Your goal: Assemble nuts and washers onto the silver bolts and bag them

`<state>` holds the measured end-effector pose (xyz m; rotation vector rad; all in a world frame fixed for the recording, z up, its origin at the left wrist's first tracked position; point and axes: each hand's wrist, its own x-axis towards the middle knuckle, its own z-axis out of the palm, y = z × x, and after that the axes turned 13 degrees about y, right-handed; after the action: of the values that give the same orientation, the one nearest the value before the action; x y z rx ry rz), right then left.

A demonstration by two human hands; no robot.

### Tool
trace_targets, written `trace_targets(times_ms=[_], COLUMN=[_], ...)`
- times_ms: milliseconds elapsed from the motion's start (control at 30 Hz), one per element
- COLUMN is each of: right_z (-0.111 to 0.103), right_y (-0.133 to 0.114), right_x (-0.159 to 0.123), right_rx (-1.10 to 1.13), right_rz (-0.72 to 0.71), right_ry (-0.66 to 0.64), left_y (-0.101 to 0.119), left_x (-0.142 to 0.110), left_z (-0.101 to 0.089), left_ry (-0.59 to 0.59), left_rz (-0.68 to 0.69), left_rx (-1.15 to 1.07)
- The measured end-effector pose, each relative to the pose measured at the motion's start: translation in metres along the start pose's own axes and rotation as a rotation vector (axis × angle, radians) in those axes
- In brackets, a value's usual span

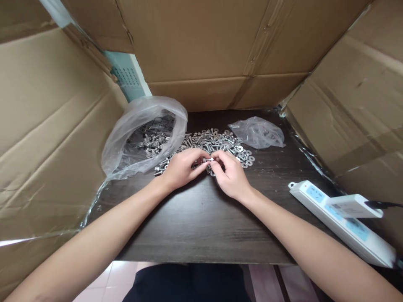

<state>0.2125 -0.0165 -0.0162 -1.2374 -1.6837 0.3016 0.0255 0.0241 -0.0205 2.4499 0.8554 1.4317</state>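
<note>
Between my two hands is a small metal bolt (208,160), lying sideways, with what look like washers or a nut on it. My left hand (182,167) pinches its left end between thumb and forefinger. The thumb and forefinger of my right hand (229,173) close on its right end. Just behind my hands spreads a pile of loose bolts, nuts and washers (217,140). Several flat washers (248,159) lie at its right edge. The fingers hide part of the pile and the bolt's ends.
An open clear plastic bag (116,153) holding bolts stands at the left. A smaller plastic bag (260,133) lies at the back right. A white power strip (343,226) with an adapter (355,206) sits on the right of the dark table (201,222). Cardboard walls (204,37) enclose three sides.
</note>
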Motion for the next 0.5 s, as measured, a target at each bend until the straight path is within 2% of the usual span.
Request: trace_targets(times_ms=[500], right_z=[0.0006], right_y=[0.0002], right_x=[0.0002], right_rx=[-0.015], right_rz=[0.018], right_ry=[-0.025], left_y=[-0.0008], left_x=[0.0003], left_z=[0.0000], left_ry=[-0.001], left_rz=[0.001], left_rx=[0.008])
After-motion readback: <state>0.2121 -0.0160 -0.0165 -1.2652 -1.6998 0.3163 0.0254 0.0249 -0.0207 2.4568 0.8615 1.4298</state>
